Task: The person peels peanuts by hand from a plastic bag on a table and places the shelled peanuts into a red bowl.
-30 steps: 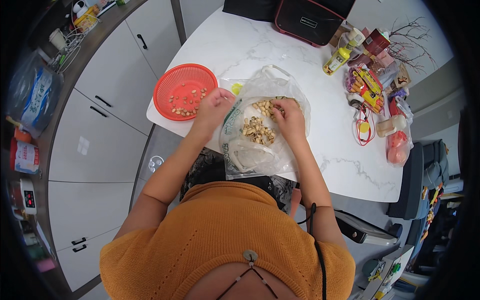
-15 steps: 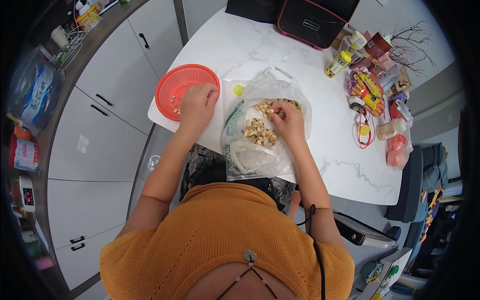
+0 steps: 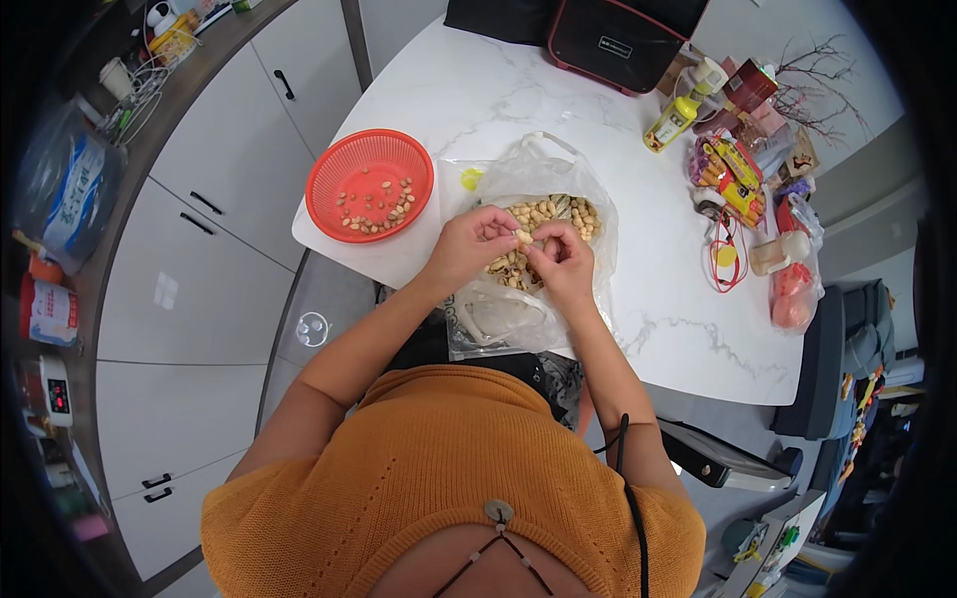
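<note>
Over an opened white plastic bag (image 3: pixel 498 317), my left hand (image 3: pixel 467 247) and my right hand (image 3: pixel 566 264) meet, fingertips closed on one peanut (image 3: pixel 523 237) between them. Whether its shell is cracked is too small to tell. Inside the bag lie many unshelled peanuts (image 3: pixel 583 217), and a heap of pale shells (image 3: pixel 510 271) sits partly hidden under my hands. To the left, a red plastic colander (image 3: pixel 324 177) holds loose shelled peanut kernels (image 3: pixel 399 207) scattered on its bottom.
The white marbled table (image 3: pixel 688 329) has a black and red appliance (image 3: pixel 613 48) at the back. A yellow bottle (image 3: pixel 673 125), snack packs (image 3: pixel 733 179), a red cord (image 3: pixel 736 264) and a bag of fruit (image 3: pixel 793 299) line the right side. White cabinets (image 3: pixel 189 269) stand at left.
My left hand has left the colander and come right to join my right hand at the peanut. My right hand has shifted slightly down. The kernels in the colander show fully now.
</note>
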Action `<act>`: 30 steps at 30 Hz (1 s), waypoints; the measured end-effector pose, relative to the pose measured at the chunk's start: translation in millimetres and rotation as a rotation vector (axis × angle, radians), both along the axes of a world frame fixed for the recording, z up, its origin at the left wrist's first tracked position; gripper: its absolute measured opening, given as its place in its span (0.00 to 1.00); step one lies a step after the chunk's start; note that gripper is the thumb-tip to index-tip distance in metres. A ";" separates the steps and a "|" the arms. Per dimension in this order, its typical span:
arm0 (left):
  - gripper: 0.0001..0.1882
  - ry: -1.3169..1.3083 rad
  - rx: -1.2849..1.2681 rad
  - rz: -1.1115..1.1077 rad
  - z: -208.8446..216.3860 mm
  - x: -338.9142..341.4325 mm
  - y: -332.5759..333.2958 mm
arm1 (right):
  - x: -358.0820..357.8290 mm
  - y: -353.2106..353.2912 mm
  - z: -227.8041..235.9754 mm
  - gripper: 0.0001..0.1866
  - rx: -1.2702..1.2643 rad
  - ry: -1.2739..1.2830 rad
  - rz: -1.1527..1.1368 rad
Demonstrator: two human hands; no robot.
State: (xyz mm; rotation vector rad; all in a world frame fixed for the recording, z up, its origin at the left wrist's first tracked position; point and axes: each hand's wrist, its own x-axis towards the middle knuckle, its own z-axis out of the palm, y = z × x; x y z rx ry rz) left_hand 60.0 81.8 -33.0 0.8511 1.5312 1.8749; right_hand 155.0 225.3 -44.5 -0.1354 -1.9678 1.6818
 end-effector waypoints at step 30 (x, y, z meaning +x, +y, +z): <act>0.03 0.115 -0.061 0.100 -12.1 9.6 0.1 | 2.1 -0.6 -5.5 0.05 -0.001 -0.153 0.076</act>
